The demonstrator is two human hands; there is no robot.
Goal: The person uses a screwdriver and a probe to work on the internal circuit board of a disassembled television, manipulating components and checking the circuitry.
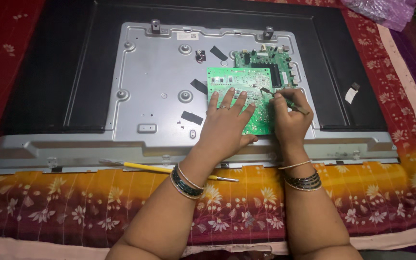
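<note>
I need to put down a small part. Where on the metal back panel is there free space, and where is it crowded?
The metal back panel is bare at its left, between the panel's left edge and the black tape strips. It is crowded at right: the left hand presses the green circuit board, and the right hand holds a tool on it.

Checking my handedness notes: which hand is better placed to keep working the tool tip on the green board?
Right. The right hand already grips the tool, its tip on the green board; the left hand lies flat, pinning the board.
</note>
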